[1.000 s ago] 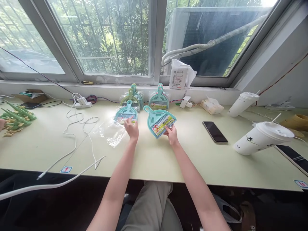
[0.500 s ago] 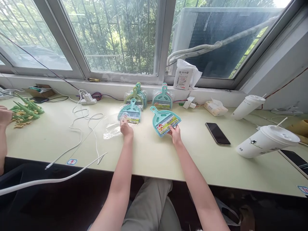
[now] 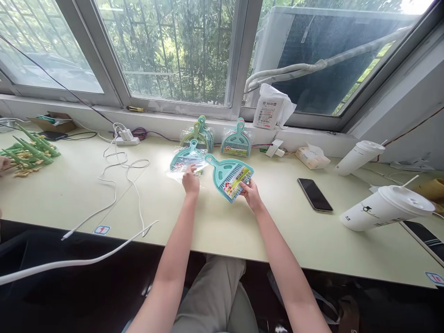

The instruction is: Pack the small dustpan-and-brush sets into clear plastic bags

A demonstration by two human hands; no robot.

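My right hand [image 3: 251, 194] grips a turquoise mini dustpan [image 3: 219, 175] by its wide lower edge, with a striped brush and a printed label card lying against it. The dustpan is tilted, its looped handle toward the upper left. Fingers of my left hand [image 3: 190, 180] pinch a clear plastic bag [image 3: 176, 175], left of the held dustpan. Beneath and behind that bag another turquoise dustpan [image 3: 190, 155] lies on the table, partly covered. Behind it stand a green dustpan [image 3: 195, 134] and more in wrap. A second wrapped stack [image 3: 236, 139] leans by the sill.
White cables [image 3: 133, 185] trail across the table at left, near a power strip [image 3: 126, 140]. A phone [image 3: 315, 194] and white cups [image 3: 385, 208] are at right. Green pointed items [image 3: 33, 150] lie far left by another person's hand [image 3: 4, 164].
My left hand has drawn the plastic bag rightward, over the lying dustpan. The held dustpan has shifted slightly left and turned, its handle now nearer my left hand. The other person's hand has moved left.
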